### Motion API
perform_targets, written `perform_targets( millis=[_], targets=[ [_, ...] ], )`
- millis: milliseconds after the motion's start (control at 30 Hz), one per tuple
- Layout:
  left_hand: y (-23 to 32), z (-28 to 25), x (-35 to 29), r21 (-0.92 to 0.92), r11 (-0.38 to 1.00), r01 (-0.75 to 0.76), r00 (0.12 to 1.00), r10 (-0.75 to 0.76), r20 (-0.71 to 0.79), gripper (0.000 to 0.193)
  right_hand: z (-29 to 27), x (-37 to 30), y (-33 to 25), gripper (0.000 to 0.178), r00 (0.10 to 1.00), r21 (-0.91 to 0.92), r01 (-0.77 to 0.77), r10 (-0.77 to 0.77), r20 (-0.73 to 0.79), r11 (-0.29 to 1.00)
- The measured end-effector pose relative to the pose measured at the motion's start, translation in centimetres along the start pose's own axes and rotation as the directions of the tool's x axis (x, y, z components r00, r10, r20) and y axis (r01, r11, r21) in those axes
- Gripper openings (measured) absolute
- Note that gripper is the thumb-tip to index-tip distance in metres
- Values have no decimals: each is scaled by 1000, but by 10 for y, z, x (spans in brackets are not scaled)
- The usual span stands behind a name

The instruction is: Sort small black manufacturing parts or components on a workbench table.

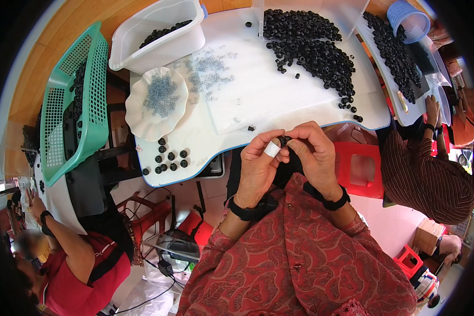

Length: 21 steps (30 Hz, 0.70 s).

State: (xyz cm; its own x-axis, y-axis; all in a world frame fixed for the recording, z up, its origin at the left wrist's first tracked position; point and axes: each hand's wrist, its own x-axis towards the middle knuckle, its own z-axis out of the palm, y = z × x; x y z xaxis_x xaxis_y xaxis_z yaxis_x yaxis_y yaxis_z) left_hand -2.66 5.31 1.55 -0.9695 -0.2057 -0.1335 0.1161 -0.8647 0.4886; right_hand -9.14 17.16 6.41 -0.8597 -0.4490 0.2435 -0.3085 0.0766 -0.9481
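Fingertips of my left hand and right hand pinch one small black ring together just off the worktop's near edge; I judge I'm mid-fitting it, so steady pressure comes next.

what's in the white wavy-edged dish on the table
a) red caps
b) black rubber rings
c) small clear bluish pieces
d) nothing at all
c: the white wavy-edged dish holds a heap of small clear bluish pieces, while the black rings lie in a pile straight on the white table further to the right.
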Motion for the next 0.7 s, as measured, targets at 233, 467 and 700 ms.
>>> perform_targets(
  millis=[233,467,700],
  targets=[
    [-1,-2,-1,49,998,-40,999,41,-26,21,0,-1,2,16,998,-129,62,-61,8,990],
    [0,-7,-3,114,990,-81,997,82,-6,21,-2,3,-10,16,991,-230,127,-114,71,965],
    [2,-4,-3,135,988,-74,997,77,-19,18,-10,9,-10,15,985,-196,97,-66,160,976]
  ],
)
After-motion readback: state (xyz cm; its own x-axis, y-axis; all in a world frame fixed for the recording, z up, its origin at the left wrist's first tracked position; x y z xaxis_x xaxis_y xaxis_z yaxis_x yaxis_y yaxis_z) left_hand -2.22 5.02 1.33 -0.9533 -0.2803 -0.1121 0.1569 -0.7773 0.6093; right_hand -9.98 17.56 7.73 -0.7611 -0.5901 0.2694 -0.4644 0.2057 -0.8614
